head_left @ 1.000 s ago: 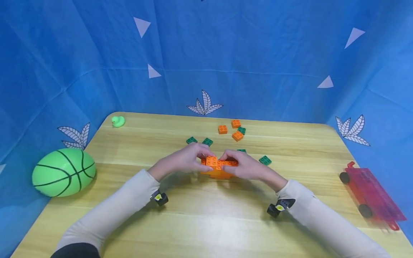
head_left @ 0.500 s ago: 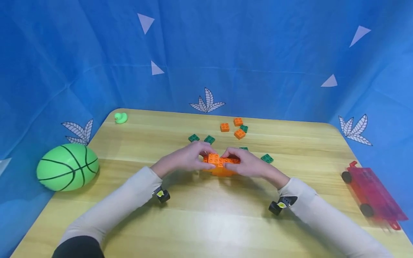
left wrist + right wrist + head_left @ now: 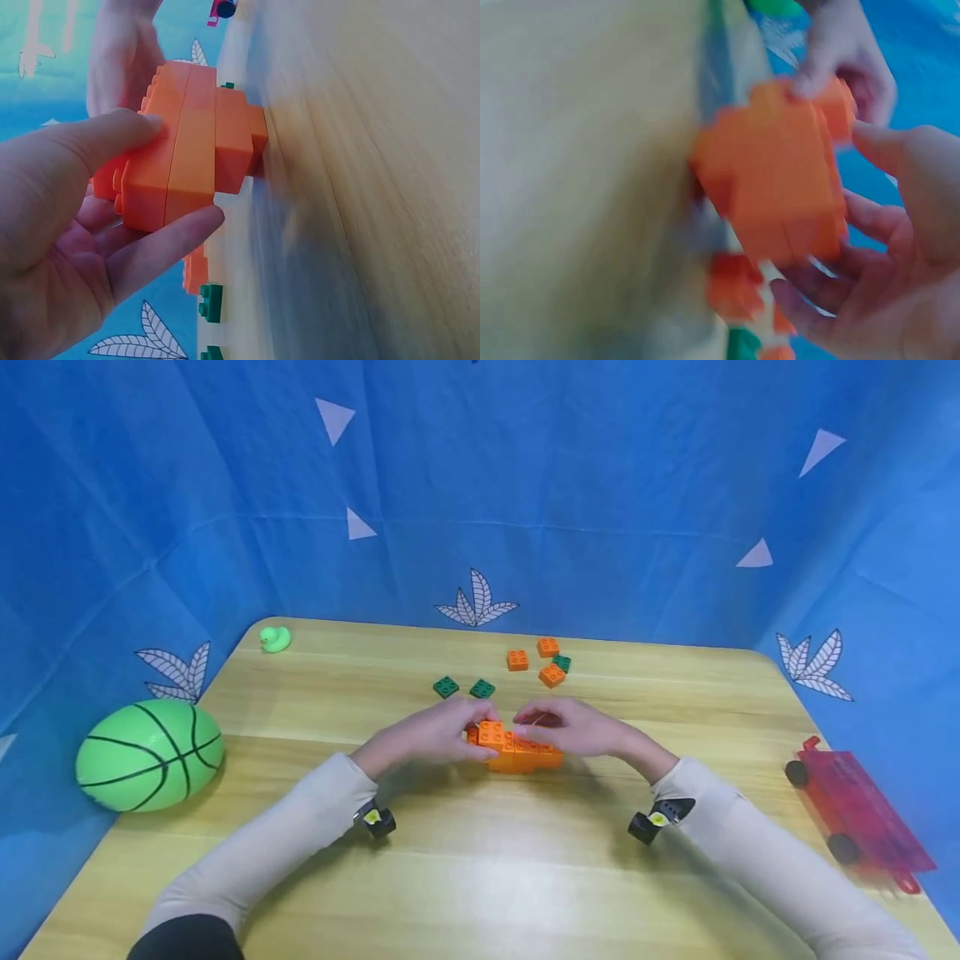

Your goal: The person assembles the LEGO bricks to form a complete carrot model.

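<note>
In the head view, a stepped build of joined orange toy bricks (image 3: 517, 760) stands low over the middle of the table. My left hand (image 3: 435, 731) grips its left end, where a raised brick sits on top. The left wrist view shows the thumb pressed on the side of the build (image 3: 191, 142) and a finger along its end. My right hand (image 3: 581, 727) is over the right end, its fingers loosely spread. In the right wrist view, the thumb is off the studs of the build (image 3: 780, 172), and other fingers (image 3: 810, 296) lie beside its end.
Loose orange bricks (image 3: 552, 675) and green bricks (image 3: 446, 687) lie beyond the hands. A green ball (image 3: 150, 756) sits at the left edge, a green toy duck (image 3: 275, 639) at the back left corner. A red toy cart (image 3: 862, 810) stands at the right edge.
My right hand has loosened and lifted from the right end of the build, uncovering more of it. Two green bricks at right are now hidden behind that hand. My left hand keeps its grip.
</note>
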`<state>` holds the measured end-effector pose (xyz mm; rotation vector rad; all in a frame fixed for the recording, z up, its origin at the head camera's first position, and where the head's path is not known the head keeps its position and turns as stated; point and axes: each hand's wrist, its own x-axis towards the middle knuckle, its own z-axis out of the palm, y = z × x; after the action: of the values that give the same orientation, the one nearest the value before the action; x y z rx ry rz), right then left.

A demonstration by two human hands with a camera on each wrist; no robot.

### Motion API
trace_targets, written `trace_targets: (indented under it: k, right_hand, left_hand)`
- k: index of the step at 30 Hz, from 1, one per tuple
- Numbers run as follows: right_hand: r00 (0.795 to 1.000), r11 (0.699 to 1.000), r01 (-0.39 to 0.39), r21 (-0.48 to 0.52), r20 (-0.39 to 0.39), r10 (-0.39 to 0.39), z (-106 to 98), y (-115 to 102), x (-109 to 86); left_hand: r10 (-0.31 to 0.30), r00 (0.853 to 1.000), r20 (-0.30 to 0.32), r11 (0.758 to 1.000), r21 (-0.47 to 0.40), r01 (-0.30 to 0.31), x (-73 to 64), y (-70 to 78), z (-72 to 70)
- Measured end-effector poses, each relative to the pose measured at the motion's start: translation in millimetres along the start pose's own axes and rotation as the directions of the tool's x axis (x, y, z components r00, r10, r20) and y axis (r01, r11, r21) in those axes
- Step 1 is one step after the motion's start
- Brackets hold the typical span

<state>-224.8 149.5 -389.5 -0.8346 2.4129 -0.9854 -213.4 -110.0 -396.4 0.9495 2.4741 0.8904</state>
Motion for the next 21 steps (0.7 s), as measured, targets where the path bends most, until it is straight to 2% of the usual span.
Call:
trace_targets:
  k: [3, 5, 9, 13, 17, 21]
  right_hand:
    - [0.992, 0.995, -0.068, -0.07, -0.113, 0.06, -18, 12, 9.2]
    - [0.977, 0.985, -0.123, -0.118, -0.19, 0.099, -29, 23, 18.5]
    - [0.945, 0.947, -0.241, -0.213, -0.274, 0.178, -41, 42, 37.4]
    - [0.924, 0.894, -0.317, -0.318, -0.317, 0.215, -42, 52, 55.8]
    - [0.905, 0.853, -0.378, -0.359, -0.336, 0.259, -39, 56, 64.9]
    - [0.906, 0.845, -0.387, -0.369, -0.324, 0.273, -34, 56, 67.2]
  left_hand:
    - [-0.021, 1.0, 0.002, 1.0, 0.004, 0.021, -2.0, -1.3, -0.5]
    - [-0.024, 1.0, 0.0, 1.0, 0.004, 0.024, -2.5, -1.9, -1.4]
    - [-0.022, 1.0, -0.006, 1.0, 0.001, 0.022, -2.0, -1.7, -1.7]
    - [-0.02, 1.0, -0.007, 1.0, 0.014, 0.02, -2.4, -1.7, -2.3]
    - [0.009, 1.0, -0.004, 1.0, 0.016, -0.008, -0.2, -1.4, -1.3]
    - [0.04, 0.999, -0.003, 0.999, 0.014, -0.04, 2.7, -0.4, 0.3]
